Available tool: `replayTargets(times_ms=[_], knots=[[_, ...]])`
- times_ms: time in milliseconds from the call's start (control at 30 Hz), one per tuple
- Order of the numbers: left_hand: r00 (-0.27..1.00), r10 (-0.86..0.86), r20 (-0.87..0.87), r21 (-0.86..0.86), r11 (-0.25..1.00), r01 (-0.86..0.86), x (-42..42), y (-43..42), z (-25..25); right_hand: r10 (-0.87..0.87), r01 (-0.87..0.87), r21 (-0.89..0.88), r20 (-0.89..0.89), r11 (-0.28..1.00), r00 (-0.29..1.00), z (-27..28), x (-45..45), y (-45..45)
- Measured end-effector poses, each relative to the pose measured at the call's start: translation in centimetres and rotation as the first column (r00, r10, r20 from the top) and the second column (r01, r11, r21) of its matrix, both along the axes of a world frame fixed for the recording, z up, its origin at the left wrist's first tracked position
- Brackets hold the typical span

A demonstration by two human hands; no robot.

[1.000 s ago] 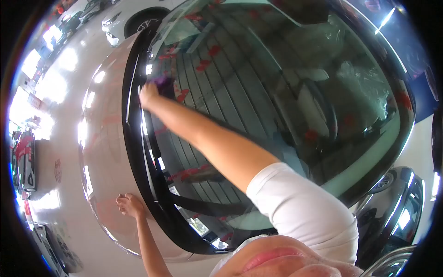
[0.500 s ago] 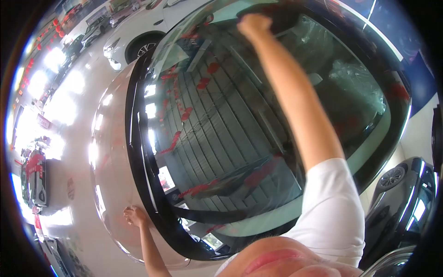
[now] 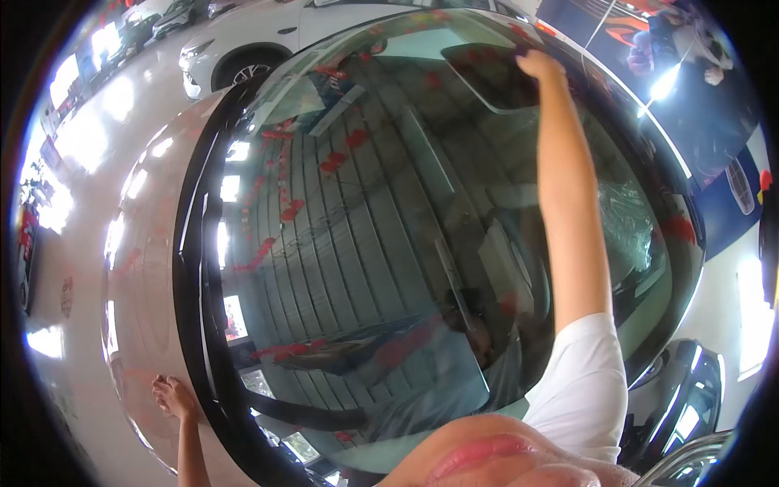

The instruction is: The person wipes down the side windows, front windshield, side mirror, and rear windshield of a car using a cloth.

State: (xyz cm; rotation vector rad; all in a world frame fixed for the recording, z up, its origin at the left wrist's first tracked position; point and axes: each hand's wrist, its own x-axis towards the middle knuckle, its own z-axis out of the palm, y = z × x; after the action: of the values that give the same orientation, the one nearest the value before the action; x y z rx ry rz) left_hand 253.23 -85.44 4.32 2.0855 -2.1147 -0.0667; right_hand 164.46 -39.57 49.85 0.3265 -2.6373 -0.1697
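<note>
A car's windshield (image 3: 389, 243) spreads out in front of me, with ceiling and red decorations mirrored in it. My right hand (image 3: 542, 65) is at the far upper part of the glass, arm stretched across it. Its fingers are closed; a small purple spot shows at their edge, and I cannot make out what they hold, if anything. My left hand (image 3: 173, 396) rests on the pale hood (image 3: 142, 284), fingers apart and slightly bent, holding nothing. Between hood and glass runs the black cowl strip (image 3: 191, 268).
A white car (image 3: 243, 45) stands beyond the far side. A dark car (image 3: 686, 390) is at the lower right. Crinkled clear plastic (image 3: 625, 223) shows through the glass on the right. A blue printed wall panel (image 3: 673, 122) stands at the upper right.
My right hand has moved right along the far part of the windshield. The whole view has shifted, and the hood and my left hand appear farther left and slightly lower.
</note>
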Motion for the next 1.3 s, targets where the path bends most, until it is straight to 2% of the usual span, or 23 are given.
replayTargets(times_ms=[33, 100, 133, 200, 267, 333, 367, 400, 433, 467, 533, 567, 600, 633, 700, 733, 867, 900, 967, 1067, 1133, 1233, 1300], knots=[[0.996, 0.045, -0.076, 0.015, 0.999, -0.044, -0.3, 0.3, 0.5, 0.138, -0.138, 0.009, -0.147, 0.99, 0.979, -2.2, -0.2, -2.9], [0.998, 0.044, -0.051, 0.008, 0.999, -0.044, 0.6, -0.2, -0.8, 0.151, -0.16, 0.054, 0.137, 0.986, 0.979, -4.5, 5.4, -12.0], [0.998, -0.002, -0.07, -0.027, 1.0, 0.0, 1.2, -0.3, -1.4, 0.157, -0.169, 0.042, 0.193, 0.985, 0.968, -6.1, 9.2, -16.5], [0.995, -0.038, -0.094, -0.069, 0.997, 0.032, 1.4, -0.9, -2.7, 0.304, -0.321, 0.165, 0.12, 0.933, 0.945, -11.3, 14.4, -24.5], [0.989, -0.131, 0.071, -0.059, 0.989, 0.136, 2.4, -1.7, -3.7, 0.386, -0.415, 0.157, 0.183, 0.896, 0.904, -16.4, 19.7, -32.5], [0.997, -0.023, -0.075, -0.043, 0.999, 0.02, -0.1, 1.5, 0.6, 0.456, -0.466, 0.173, 0.092, 0.868, 0.885, -23.0, 25.9, -39.5], [0.993, 0.0, -0.116, -0.023, 1.0, -0.003, -0.5, 1.4, 1.3, 0.507, -0.521, 0.166, 0.122, 0.837, 0.853, -25.0, 30.2, -41.7], [0.994, 0.012, -0.107, -0.026, 1.0, -0.014, -0.5, 0.9, 1.3, 0.508, -0.54, 0.06, 0.266, 0.84, 0.819, -26.6, 34.1, -44.8], [0.993, -0.013, -0.115, -0.04, 0.999, 0.008, -0.2, 1.0, 0.8, 0.571, -0.647, 0.199, 0.33, 0.737, 0.752, -28.7, 37.5, -46.1], [0.991, -0.034, -0.127, -0.053, 0.998, 0.027, -0.1, 1.0, 0.5, 0.587, -0.709, 0.201, 0.435, 0.676, 0.683, -28.9, 42.0, -46.6], [0.988, -0.025, -0.15, -0.044, 0.999, 0.018, -0.6, 1.7, 1.9, 0.621, -0.762, 0.219, 0.466, 0.609, 0.63, -34.0, 47.6, -50.0], [0.982, -0.041, -0.187, -0.045, 0.998, 0.033, -0.9, 2.1, 2.2, 0.55, -0.619, 0.162, 0.326, 0.768, 0.768, -37.6, 49.2, -52.3], [0.984, -0.033, -0.175, -0.034, 0.999, 0.028, -1.0, 2.3, 2.3, 0.537, -0.593, 0.137, 0.3, 0.794, 0.788, -37.7, 50.3, -51.6], [0.983, -0.023, -0.18, -0.036, 0.999, 0.016, -1.3, 2.1, 2.4, 0.518, -0.559, 0.107, 0.267, 0.822, 0.812, -37.2, 50.6, -51.2], [0.984, -0.012, -0.176, -0.034, 0.999, 0.006, -1.2, 2.2, 2.5, 0.701, -0.759, -0.019, 0.401, 0.651, 0.59, -33.4, 48.7, -47.8], [0.984, -0.009, -0.178, -0.026, 1.0, 0.004, -1.1, 2.0, 2.3, 0.699, -0.753, -0.054, 0.422, 0.655, 0.578, -31.7, 47.5, -46.6], [0.981, -0.013, -0.191, -0.027, 1.0, 0.008, -1.0, 1.7, 2.1, 0.654, -0.675, -0.032, 0.286, 0.737, 0.701, -27.4, 39.1, -42.1], [0.982, -0.01, -0.188, -0.028, 1.0, 0.004, -0.9, 1.6, 1.8, 0.561, -0.558, -0.061, 0.148, 0.827, 0.815, -27.0, 36.1, -41.3], [0.983, -0.012, -0.186, -0.053, 0.999, 0.002, -0.8, 1.4, 1.5, 0.511, -0.509, -0.075, 0.239, 0.858, 0.826, -20.5, 30.3, -35.1], [0.98, -0.009, -0.198, -0.027, 1.0, 0.004, -1.2, 1.8, 2.6, 0.232, -0.225, -0.07, 0.111, 0.972, 0.966, -12.5, 20.8, -24.3], [0.98, -0.011, -0.196, -0.047, 0.999, 0.002, -1.3, 1.8, 2.6, 0.11, -0.103, -0.104, 0.064, 0.989, 0.992, -7.5, 15.8, -14.5], [0.984, -0.01, -0.178, -0.073, 0.997, -0.003, -1.8, 2.3, 2.5, -0.197, 0.201, -0.106, 0.048, 0.974, 0.979, -1.4, 12.1, -1.2], [0.99, -0.012, -0.141, -0.081, 0.997, 0.0, -1.4, 2.2, 2.6, -0.27, 0.273, -0.093, 0.04, 0.958, 0.962, 1.2, 11.0, 7.2]])
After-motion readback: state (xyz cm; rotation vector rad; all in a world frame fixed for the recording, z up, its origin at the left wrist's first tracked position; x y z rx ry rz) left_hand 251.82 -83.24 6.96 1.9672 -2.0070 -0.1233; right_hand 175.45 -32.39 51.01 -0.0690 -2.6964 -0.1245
